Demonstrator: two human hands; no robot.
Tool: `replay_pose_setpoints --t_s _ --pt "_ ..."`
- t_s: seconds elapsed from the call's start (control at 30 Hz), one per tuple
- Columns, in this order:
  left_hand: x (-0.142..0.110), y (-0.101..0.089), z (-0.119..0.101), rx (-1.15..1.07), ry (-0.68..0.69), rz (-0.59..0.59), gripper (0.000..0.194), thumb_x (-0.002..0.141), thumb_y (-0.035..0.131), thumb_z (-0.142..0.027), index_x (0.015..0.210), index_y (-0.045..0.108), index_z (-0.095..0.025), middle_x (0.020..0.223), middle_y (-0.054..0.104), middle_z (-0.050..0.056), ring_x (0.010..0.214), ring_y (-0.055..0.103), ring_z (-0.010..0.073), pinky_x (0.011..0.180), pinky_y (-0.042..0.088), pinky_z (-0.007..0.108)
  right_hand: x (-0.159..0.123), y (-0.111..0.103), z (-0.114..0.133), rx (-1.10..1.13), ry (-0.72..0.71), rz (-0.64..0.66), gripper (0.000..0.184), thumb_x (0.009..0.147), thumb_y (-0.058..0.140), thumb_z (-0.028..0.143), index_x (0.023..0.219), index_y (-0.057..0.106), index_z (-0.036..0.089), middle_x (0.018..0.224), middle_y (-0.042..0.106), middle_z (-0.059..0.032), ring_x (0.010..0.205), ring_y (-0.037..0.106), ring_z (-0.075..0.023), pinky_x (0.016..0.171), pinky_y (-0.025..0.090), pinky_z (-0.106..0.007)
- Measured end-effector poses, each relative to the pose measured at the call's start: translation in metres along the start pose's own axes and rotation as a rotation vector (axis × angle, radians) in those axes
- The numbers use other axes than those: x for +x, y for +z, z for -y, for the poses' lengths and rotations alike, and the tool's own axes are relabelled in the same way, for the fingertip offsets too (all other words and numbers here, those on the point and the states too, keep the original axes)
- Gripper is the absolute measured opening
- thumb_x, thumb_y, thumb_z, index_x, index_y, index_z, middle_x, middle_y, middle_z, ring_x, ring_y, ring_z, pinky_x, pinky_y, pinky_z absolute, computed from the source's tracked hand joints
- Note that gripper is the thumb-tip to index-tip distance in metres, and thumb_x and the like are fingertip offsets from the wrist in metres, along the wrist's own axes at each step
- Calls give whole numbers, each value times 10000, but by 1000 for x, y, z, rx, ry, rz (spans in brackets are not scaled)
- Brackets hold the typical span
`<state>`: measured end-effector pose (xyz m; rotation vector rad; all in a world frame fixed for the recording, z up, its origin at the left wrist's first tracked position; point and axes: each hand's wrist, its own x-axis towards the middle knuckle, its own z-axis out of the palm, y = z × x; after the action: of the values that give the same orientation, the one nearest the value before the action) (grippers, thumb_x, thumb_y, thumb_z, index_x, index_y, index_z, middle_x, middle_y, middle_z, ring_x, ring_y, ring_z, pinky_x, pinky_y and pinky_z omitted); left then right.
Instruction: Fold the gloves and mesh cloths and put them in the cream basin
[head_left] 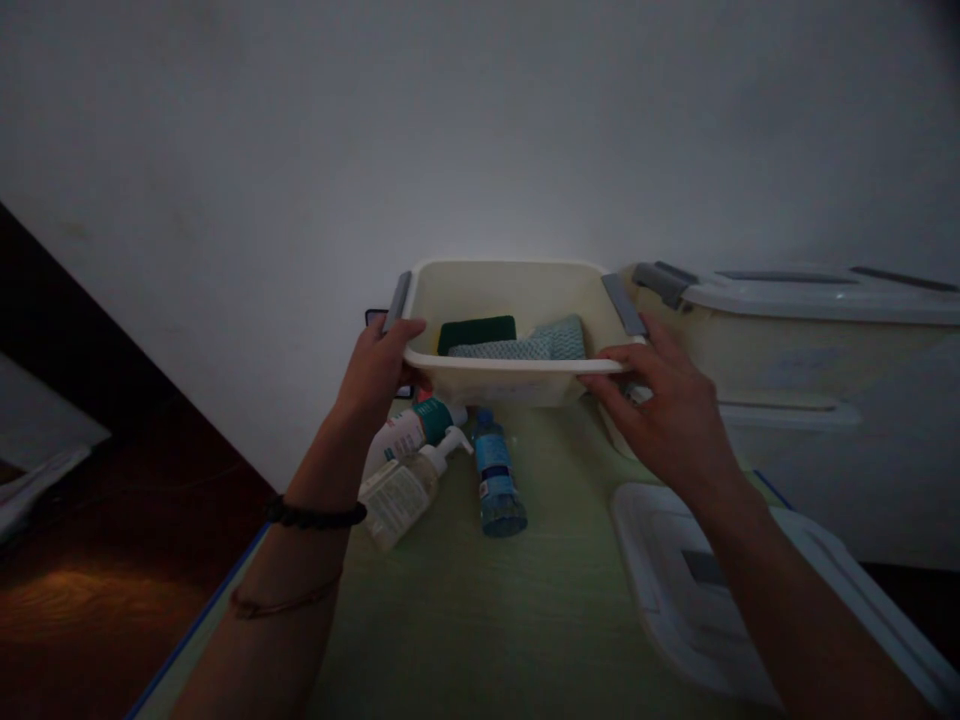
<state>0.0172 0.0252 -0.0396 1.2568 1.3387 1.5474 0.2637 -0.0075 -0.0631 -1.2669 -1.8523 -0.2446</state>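
Observation:
Between my two hands is a cream plastic storage bin [517, 385] without its lid, tilted a little toward me. My left hand [379, 360] grips its left rim near a grey latch, thumb over the edge. On the right rim, my right hand [667, 400] is closed with fingers at the corner by the other latch. Inside the bin lie a green and yellow sponge [478, 333] and a folded light-blue textured cloth [559, 340]. Just below the bin, a clear blue-labelled bottle [499, 480] lies on the green tabletop [480, 620].
A pump bottle [403, 495] and a white and teal bottle [401, 437] lie at the left. A white lid [667, 590] rests at the right front. Behind my right hand stands a larger lidded bin [795, 350]. A white wall [480, 130] rises behind the table.

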Motion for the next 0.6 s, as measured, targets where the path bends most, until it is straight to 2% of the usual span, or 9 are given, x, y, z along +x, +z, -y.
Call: replay_pose_setpoints --t_s 0.07,0.23,0.3,0.4,0.47,0.53,0.6 --pt "5 -1 8 -10 1 30 198 694 557 -343 808 491 -195 615 488 -27 402 461 91 343 445 214 -1 1 -1 -23 17 68 188 851 535 336 949 620 199 1230 580 -147 1338 341 -321 972 418 -527" --pt "12 0 24 35 -35 75 182 698 565 -343 741 457 -203 520 410 -61 391 417 87 345 447 216 -5 6 -5 -116 29 386 201 856 511 311 938 613 158 1167 576 -174 1280 420 -336 918 467 -488" --pt "13 1 26 48 -38 78 194 707 562 -355 725 439 -206 515 404 -65 393 412 87 355 457 222 -7 6 -4 -151 32 472 244 867 488 306 996 595 129 1207 541 -197 1226 478 -339 903 475 -475" --pt "11 4 25 74 -38 78 221 726 557 -394 731 439 -207 523 410 -64 391 405 87 356 454 225 -12 3 4 -229 68 484 482 849 509 339 1261 452 96 1355 388 -250 1120 554 -359 814 512 -478" --pt "10 7 26 93 -37 79 260 743 546 -448 734 449 -207 536 416 -59 399 413 89 362 447 223 -14 0 12 -281 100 440 643 823 538 377 1373 318 125 1355 359 -261 976 622 -353 691 537 -469" --pt "9 11 28 114 -33 86 317 759 522 -514 733 470 -203 548 430 -47 419 438 96 375 435 216 -16 -3 21 -292 103 381 628 815 545 399 1355 341 153 1261 446 -229 810 656 -304 606 534 -435" --pt "9 14 32 135 -27 95 382 766 500 -574 739 497 -193 556 458 -29 443 468 105 386 414 208 -17 -3 31 -247 71 374 499 830 525 397 1260 444 157 1128 552 -172 751 653 -265 604 524 -398"
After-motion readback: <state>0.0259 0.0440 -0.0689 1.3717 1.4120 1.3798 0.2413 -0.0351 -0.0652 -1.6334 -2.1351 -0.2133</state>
